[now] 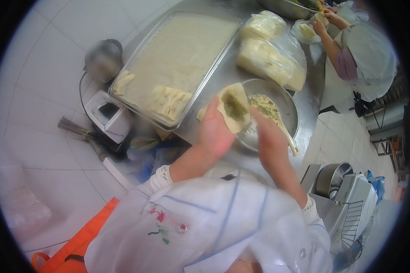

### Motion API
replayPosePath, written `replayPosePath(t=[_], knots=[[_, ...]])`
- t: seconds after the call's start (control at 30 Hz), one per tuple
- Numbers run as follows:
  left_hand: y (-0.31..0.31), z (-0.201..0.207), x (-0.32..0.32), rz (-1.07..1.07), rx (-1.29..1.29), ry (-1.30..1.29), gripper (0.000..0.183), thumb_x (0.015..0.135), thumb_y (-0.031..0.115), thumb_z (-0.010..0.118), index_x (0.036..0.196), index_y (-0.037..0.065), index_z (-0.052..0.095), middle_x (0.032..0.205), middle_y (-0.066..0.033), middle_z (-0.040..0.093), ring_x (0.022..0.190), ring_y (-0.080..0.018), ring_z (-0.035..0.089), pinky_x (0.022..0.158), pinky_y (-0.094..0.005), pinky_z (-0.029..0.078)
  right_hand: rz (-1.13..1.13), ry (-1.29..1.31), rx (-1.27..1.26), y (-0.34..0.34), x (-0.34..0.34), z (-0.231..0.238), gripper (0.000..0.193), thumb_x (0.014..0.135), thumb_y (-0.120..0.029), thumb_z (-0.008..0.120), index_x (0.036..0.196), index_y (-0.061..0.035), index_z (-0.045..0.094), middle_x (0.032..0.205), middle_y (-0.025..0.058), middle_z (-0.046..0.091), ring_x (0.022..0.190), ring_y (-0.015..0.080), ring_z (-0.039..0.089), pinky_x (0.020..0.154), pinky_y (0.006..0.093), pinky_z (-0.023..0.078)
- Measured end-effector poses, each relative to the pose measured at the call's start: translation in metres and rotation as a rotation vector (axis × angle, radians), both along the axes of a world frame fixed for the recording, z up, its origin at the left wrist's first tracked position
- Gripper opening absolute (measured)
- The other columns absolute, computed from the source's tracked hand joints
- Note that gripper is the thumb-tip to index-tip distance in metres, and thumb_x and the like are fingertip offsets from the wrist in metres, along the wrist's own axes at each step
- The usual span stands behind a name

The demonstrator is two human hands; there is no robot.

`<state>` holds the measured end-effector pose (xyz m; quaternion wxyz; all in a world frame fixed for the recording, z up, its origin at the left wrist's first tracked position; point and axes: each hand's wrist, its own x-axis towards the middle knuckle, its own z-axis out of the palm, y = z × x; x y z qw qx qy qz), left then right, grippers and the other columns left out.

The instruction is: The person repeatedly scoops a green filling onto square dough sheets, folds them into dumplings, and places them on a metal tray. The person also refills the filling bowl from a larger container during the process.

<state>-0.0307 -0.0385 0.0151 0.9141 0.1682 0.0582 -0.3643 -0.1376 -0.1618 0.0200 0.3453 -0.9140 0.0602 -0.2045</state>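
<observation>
My left hand (214,131) is closed on the edge of a pale, flat dough wrapper (228,119). A patch of green filling (234,106) lies in the wrapper's middle. Close to its right side is my right hand (272,139); blur hides its fingers, so I cannot make out a grip. Below and beyond the hands stands a round metal bowl (297,108) of pale, crumbly green filling (264,102). A light-coloured spoon (292,142) leans in it, its handle over the near rim. Several folded dough pieces (171,102) lie in the near corner of a large tray (191,43) on the left.
Plastic bags of pale dough (273,54) stand behind the bowl on the metal table (312,98). At the far right a co-worker's hands (325,22) hold a wrapper beside a big basin (287,8). A white bin (107,116) sits left of the table. Machinery (351,200) stands lower right.
</observation>
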Motion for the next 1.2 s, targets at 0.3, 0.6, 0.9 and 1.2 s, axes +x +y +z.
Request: replayPosePath(t=[0.3, 0.6, 0.9, 1.2], knots=[[0.006, 0.011, -0.001, -0.038, -0.055, 0.048, 0.050, 0.099, 0.037, 0.028, 0.130, 0.000, 0.041, 0.127, -0.0168, 0.049, 0.120, -0.0314, 0.047, 0.105, -0.0461, 0.035, -0.159, -0.052, 0.635, -0.009, 0.009, -0.003, 0.022, 0.091, -0.010, 0.053, 0.111, -0.0012, 0.053, 0.086, 0.0035, 0.058, 0.077, 0.0125, 0.055, 0.072, 0.0268, 0.045], [0.000, -0.008, 0.000, -0.009, -0.106, 0.106, 0.040, 0.097, 0.032, 0.033, 0.115, 0.000, 0.048, 0.100, -0.0118, 0.056, 0.096, -0.0249, 0.054, 0.094, -0.0408, 0.043, -0.050, 0.055, 0.748, 0.010, 0.021, -0.002, 0.014, 0.083, -0.012, 0.068, 0.094, -0.0032, 0.065, 0.083, 0.0017, 0.062, 0.065, 0.0108, 0.055, 0.057, 0.0267, 0.044], [0.008, -0.008, -0.005, -0.031, -0.201, 0.072, 0.049, 0.091, 0.034, 0.047, 0.125, 0.000, 0.044, 0.113, -0.0131, 0.053, 0.109, -0.0258, 0.051, 0.099, -0.0403, 0.039, 0.106, -0.070, 0.033, 0.027, 0.013, 0.018, 0.019, 0.076, -0.008, 0.069, 0.094, -0.0065, 0.063, 0.088, 0.0099, 0.060, 0.071, 0.0282, 0.062, 0.060, 0.0363, 0.049], [0.022, 0.005, -0.002, -0.456, 0.157, -0.503, 0.069, 0.082, 0.008, 0.065, 0.142, 0.009, 0.030, 0.141, -0.0114, 0.040, 0.127, -0.0227, 0.044, 0.105, -0.0389, 0.039, -0.128, -0.049, 0.619, -0.005, -0.004, 0.017, 0.006, 0.085, -0.002, 0.060, 0.091, -0.0013, 0.061, 0.083, -0.0016, 0.055, 0.073, 0.0035, 0.051, 0.061, 0.0189, 0.041]])
